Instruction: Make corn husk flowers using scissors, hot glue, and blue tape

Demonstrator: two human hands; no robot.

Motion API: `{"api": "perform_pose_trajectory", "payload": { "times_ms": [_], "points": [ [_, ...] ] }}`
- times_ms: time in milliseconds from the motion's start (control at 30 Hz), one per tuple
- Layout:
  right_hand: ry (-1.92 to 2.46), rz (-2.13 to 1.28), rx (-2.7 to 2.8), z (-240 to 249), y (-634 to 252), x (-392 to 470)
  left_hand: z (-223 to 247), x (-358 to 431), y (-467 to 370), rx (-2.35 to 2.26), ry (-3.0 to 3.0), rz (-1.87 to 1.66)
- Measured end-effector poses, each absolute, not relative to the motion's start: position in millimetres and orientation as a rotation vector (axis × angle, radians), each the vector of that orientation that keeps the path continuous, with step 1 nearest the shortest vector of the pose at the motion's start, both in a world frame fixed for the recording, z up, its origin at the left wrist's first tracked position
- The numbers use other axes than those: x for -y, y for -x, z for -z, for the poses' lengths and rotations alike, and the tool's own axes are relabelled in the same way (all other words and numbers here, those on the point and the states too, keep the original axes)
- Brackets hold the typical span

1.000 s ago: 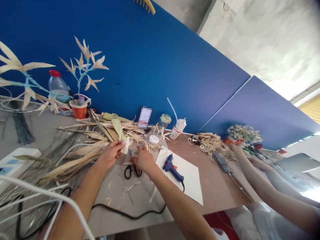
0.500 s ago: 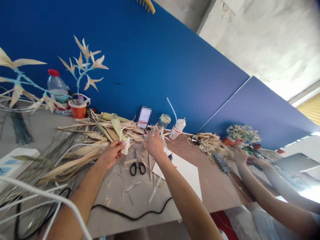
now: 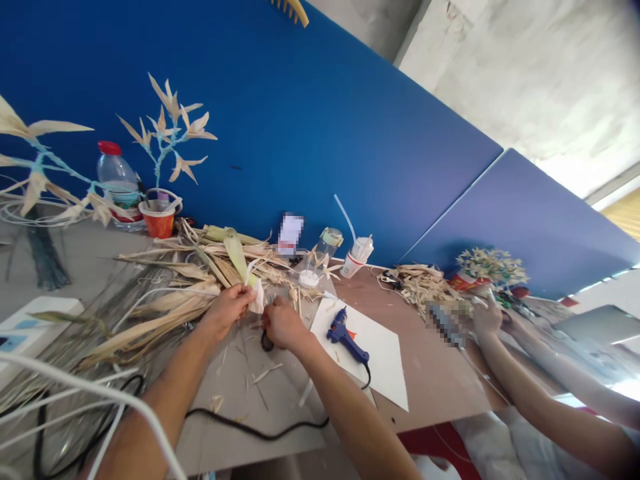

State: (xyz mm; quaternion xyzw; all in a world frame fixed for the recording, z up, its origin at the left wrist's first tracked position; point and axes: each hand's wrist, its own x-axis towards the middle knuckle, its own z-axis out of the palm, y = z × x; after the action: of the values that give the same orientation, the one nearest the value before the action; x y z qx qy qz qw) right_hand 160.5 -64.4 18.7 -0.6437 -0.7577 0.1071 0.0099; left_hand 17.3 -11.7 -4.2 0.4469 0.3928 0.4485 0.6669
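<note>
Between its thumb and fingers, my left hand [image 3: 227,312] pinches a pale piece of corn husk [image 3: 257,297]. A long greenish husk [image 3: 234,250] and a curved white strip rise just behind that hand. My right hand [image 3: 285,325] is closed and low over the table, just right of the pale piece. It covers most of the black-handled scissors [image 3: 267,341]; one handle loop shows beneath it. Whether its fingers grip the scissors or something else is hidden. Farther back, a small husk flower [image 3: 315,260] stands on a white round base [image 3: 309,279].
A blue glue gun [image 3: 345,333] lies on white paper [image 3: 390,373] at right. Dry husks [image 3: 165,313] and wires spread leftward. Behind stand a jar [image 3: 330,241], a paper cup [image 3: 356,257] and a phone [image 3: 291,233]. A co-worker's hands [image 3: 487,315] work at far right.
My right hand has come back from near the jar, moving left and nearer, over the scissors. The white base and glue gun are now uncovered. My left hand still holds the husk.
</note>
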Motion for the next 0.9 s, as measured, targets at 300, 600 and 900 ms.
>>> {"api": "perform_pose_trajectory", "payload": {
  "times_ms": [300,600,900],
  "points": [
    [2.107,-0.478,1.851,-25,-161,30,4,9,-16,-0.888,-0.973,-1.092],
    [2.106,-0.554,1.776,-34,-168,51,3,11,-19,-0.876,-0.966,-1.119],
    [2.368,-0.272,2.012,-28,-160,104,-2,12,-20,-0.741,-0.948,-1.021]
  ]
}}
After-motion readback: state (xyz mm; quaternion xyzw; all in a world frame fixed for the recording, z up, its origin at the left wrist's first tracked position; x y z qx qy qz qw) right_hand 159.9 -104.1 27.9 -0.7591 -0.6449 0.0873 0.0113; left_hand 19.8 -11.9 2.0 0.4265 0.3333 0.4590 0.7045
